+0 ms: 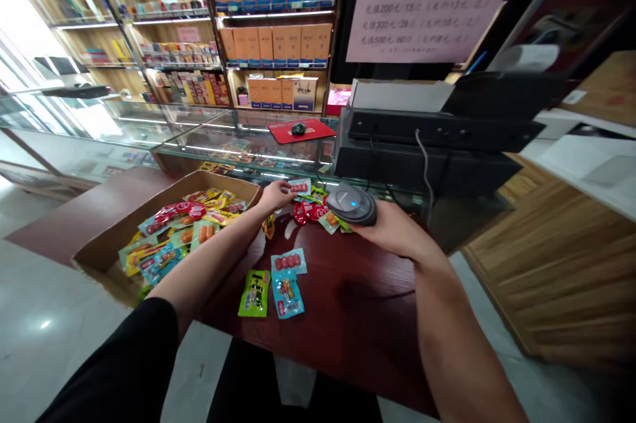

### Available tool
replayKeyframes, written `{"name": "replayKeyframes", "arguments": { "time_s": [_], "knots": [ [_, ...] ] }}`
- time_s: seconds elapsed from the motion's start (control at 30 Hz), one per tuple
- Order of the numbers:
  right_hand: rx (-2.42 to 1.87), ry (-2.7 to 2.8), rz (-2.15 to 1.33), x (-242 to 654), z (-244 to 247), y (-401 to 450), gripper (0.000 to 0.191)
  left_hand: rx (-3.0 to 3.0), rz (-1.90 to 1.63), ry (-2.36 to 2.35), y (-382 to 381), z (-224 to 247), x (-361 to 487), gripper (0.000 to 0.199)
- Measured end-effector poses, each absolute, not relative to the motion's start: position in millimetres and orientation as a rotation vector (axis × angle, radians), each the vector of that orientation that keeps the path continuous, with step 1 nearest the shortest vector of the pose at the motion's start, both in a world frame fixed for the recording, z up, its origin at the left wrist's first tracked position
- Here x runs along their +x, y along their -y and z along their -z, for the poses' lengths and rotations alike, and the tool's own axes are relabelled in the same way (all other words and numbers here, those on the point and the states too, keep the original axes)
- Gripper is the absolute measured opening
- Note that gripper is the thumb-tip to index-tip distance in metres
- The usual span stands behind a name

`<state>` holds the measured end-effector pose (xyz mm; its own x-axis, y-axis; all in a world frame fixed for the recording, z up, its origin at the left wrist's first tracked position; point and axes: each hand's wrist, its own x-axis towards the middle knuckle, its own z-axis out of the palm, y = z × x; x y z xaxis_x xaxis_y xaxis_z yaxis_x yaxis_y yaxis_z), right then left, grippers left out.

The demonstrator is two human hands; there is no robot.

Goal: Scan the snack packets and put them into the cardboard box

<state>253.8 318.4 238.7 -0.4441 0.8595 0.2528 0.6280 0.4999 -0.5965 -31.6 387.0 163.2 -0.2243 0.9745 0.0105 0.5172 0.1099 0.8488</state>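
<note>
My right hand [390, 229] is wrapped round a grey handheld barcode scanner [352, 203] with a small blue light on top. The scanner hangs over a pile of snack packets, among them a red packet [314, 211]. My left hand [278, 196] pinches the edge of a clear packet of small sausages [300, 187] at the pile's back left. Nearer my body, on the dark red table [348, 317], lie a green packet [254, 293], a blue packet [287, 295] and another sausage packet [289, 262]. The scanner and packets partly hide the fingers.
An open cardboard box [106, 237] full of mixed snack packets stands at left, under my left forearm. Behind is a glass counter [213, 138] with a red mouse pad [318, 133] and a mouse. Black equipment [387, 158] with hanging cables stands at the back right.
</note>
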Motion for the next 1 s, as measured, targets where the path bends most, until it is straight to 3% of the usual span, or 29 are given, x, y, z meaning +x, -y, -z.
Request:
{"name": "replayKeyframes", "arguments": {
  "time_s": [0.27,0.53,0.7,0.9,1.0],
  "knots": [
    [-1.217,2.215,-0.584,258.7,-245.4,-314.6,0.037,2.042,-0.791,-2.095,-416.3,-143.0,-1.5,0.057],
    [-1.21,2.208,-0.594,263.3,-249.1,-313.0,0.033,2.29,-0.557,-1.973,-406.5,-147.3,4.9,0.03],
    [-1.218,2.244,-0.581,253.7,-248.0,-309.9,0.031,2.096,-0.684,-1.912,-385.3,-167.8,-24.4,0.027],
    [-1.104,2.319,-0.608,220.3,-243.6,-296.6,0.028,1.558,-0.939,-1.546,-321.5,-203.7,-73.4,0.045],
    [-1.029,2.334,-0.696,195.5,-240.1,-285.2,0.032,1.447,-0.913,-1.459,-286.5,-217.1,-94.3,0.045]
  ]
}}
